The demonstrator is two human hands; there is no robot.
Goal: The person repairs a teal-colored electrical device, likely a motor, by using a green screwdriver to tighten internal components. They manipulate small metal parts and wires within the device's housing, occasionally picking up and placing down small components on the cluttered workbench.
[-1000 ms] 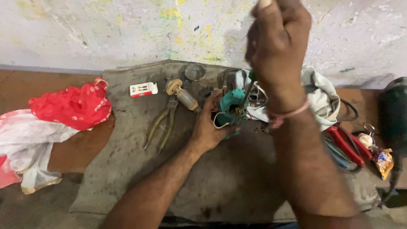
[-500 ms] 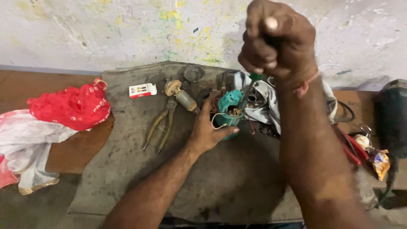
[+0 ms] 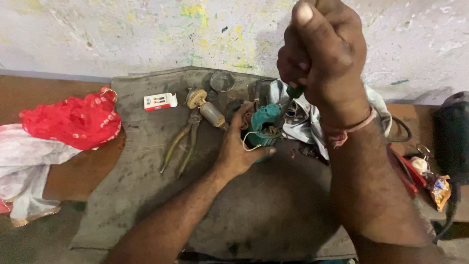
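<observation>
My left hand [image 3: 238, 147] grips a teal power-tool housing [image 3: 264, 124] on a grey mat [image 3: 146, 171], holding it upright. My right hand [image 3: 322, 54] is raised high and closed around the green handle of a screwdriver [image 3: 288, 100], whose shaft runs down into the top of the housing. A thin yellow wire loops out of the housing beside my left thumb. A motor armature with a tan gear [image 3: 205, 108] and a pair of pliers [image 3: 181, 143] lie just left of my left hand.
A small red and white box [image 3: 160, 101] lies at the mat's back left. Red cloth [image 3: 73, 122] and white cloth [image 3: 24, 166] are heaped on the left. A grey rag [image 3: 305, 122], red-handled tools [image 3: 408, 171], a black machine [image 3: 452, 132] and a wall [image 3: 122, 34] lie behind and to the right.
My right hand has stayed raised on the screwdriver and turned; it now looks closer and larger. My left hand keeps its hold on the teal housing.
</observation>
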